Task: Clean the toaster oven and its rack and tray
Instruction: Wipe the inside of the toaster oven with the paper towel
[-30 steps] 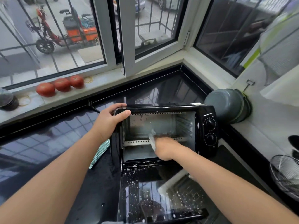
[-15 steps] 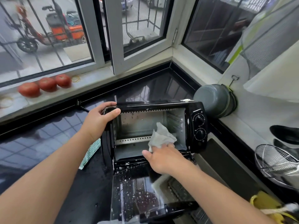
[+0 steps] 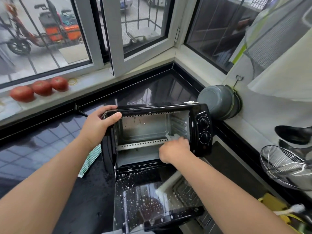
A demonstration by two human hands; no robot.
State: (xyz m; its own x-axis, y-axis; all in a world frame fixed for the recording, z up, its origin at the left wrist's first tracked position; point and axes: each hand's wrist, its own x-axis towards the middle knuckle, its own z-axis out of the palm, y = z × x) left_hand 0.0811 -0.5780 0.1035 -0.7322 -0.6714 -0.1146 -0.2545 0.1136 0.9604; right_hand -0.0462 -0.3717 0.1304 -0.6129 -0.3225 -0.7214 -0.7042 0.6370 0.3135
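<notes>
- Toaster oven (image 3: 200, 132) sits at the centre of the frame on a black countertop (image 3: 42, 157); it looks like a rigid, light metal box that would slide on the wet stone if pushed from one side, so a bracing hold on its upper front corner seems the right place.
- Left hand (image 3: 99, 123) grips exactly there, at the oven's upper left corner: thumb curled over the front edge, fingers wrapped over the top.
- Right hand (image 3: 174, 149) reaches into the cavity at its lower right, fingers bunched around a crumpled white wipe (image 3: 171, 137) (soft, probably damp); only the knuckles show, so the exact pinch cannot be made out.
- Door (image 3: 152, 196) hangs open toward the bottom of the frame; its glass is likely fragile and slippery, speckled with white droplets, and best not leaned on.
- Black glossy shell, two round knobs on the right panel, dull grey interior with a perforated strip across the back and splashes on the rear wall.
- Green cloth (image 3: 88, 160) lies just left of the oven; three tomatoes (image 3: 40, 87) line the sill at the upper left.
</notes>
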